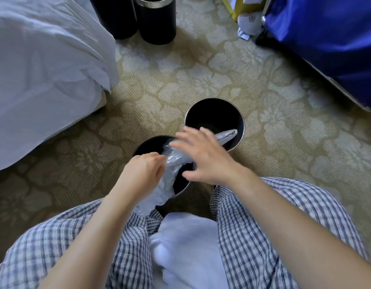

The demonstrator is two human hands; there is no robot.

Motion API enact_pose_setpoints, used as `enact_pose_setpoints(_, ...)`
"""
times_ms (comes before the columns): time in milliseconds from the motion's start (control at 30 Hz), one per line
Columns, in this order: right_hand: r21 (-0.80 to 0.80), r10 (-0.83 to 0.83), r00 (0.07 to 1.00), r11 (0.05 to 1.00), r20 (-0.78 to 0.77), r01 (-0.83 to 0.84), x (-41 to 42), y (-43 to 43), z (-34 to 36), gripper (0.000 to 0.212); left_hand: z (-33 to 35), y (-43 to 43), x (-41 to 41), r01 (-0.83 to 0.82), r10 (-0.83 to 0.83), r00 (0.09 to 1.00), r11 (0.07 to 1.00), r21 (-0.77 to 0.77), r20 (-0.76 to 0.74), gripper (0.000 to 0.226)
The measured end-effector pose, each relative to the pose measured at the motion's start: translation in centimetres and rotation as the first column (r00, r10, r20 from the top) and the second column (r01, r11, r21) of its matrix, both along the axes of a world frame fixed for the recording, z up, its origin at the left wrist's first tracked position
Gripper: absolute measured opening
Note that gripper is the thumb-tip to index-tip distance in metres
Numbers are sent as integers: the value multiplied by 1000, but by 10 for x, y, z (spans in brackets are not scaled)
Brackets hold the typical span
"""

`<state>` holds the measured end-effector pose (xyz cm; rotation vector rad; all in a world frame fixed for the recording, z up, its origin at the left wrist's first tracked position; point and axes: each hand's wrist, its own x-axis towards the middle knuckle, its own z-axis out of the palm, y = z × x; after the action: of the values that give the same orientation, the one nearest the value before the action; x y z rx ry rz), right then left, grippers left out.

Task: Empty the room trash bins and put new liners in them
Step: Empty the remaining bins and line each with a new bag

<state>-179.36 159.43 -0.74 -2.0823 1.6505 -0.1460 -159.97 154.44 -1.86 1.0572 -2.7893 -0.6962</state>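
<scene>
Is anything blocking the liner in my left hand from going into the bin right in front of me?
Nothing visible. The left hand grips the liner over the near bin, whose mouth is open. The right hand hovers open above the liner. Its far end overlaps the second bin.

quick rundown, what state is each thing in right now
left hand: gripping the liner
right hand: open, fingers spread over the liner
liner: bunched, stretched over both close bins, not fitted
near bin: upright, liner draped over its rim
second bin: upright, not lined
far bins: upright, side by side
white bag: crumpled, bulging
</scene>
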Motion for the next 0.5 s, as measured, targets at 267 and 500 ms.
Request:
enact_pose_setpoints(267, 141, -197, 929, 977, 315, 159, 6, -7, 8, 26, -2, -13, 11, -251, 249, 968, 953, -170, -35, 28)
enact_pose_setpoints(500, 384, -510, 550, 860, 661, 336, -12, -12, 19, 24, 5, -13, 9, -414, 414, 910, 910, 25, -20, 38)
